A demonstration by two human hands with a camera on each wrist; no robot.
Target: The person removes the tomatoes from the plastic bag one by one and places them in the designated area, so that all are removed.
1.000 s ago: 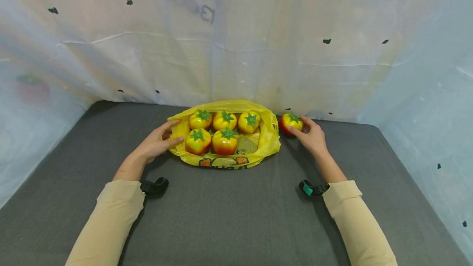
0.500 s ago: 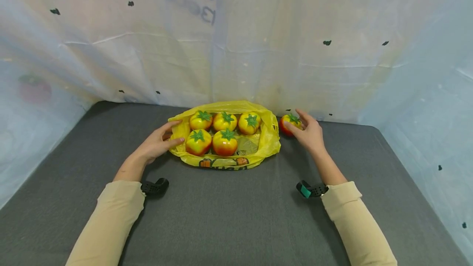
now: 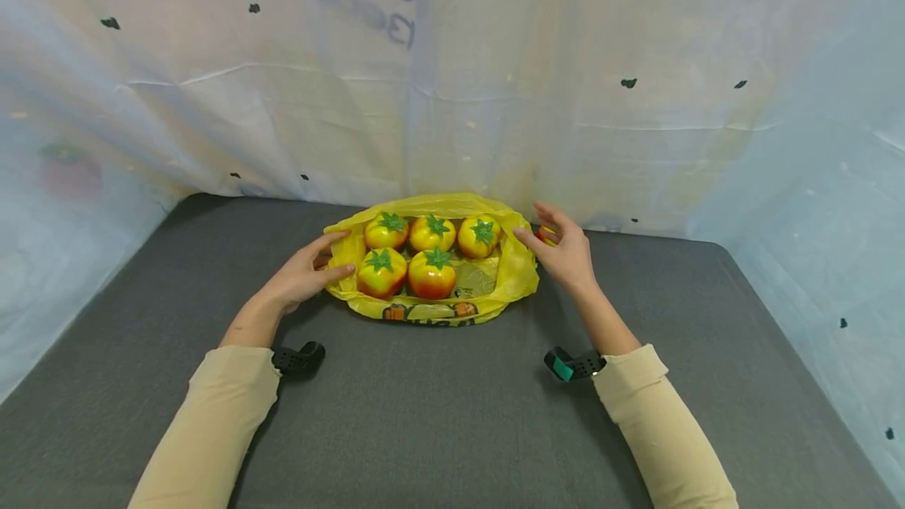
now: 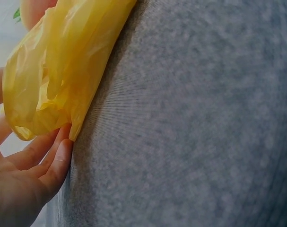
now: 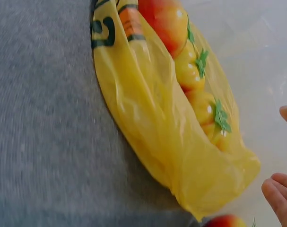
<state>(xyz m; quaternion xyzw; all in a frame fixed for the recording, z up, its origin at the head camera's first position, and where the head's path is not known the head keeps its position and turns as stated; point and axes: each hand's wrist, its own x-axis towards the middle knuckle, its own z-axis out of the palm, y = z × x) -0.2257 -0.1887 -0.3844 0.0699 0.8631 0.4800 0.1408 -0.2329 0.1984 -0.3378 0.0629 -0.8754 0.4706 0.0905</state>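
Observation:
A yellow plastic bag (image 3: 519, 277) lies open at the back middle of the table. Inside are several red-and-yellow toy-like tomatoes (image 3: 431, 273) with green leafy tops, in two rows. My left hand (image 3: 300, 273) rests against the bag's left side, its loosely extended fingers touching the plastic. In the left wrist view, fingertips (image 4: 63, 149) meet the bag's lower edge. My right hand (image 3: 566, 254) hovers at the bag's right edge with fingers spread, holding nothing. Mostly hidden behind it, a loose tomato (image 3: 544, 235) sits just outside the bag; part of this tomato (image 5: 226, 221) shows in the right wrist view.
A dark grey cloth-covered table (image 3: 438, 415) spreads beneath the bag. Right behind it hangs a pale plastic sheet (image 3: 467, 100) with dark marks, which continues along both sides. Each wrist wears a black band (image 3: 300, 358).
My right hand has come off the loose tomato and moved left to the bag's right edge. The tomato stays where it was. My left hand has stayed on the bag.

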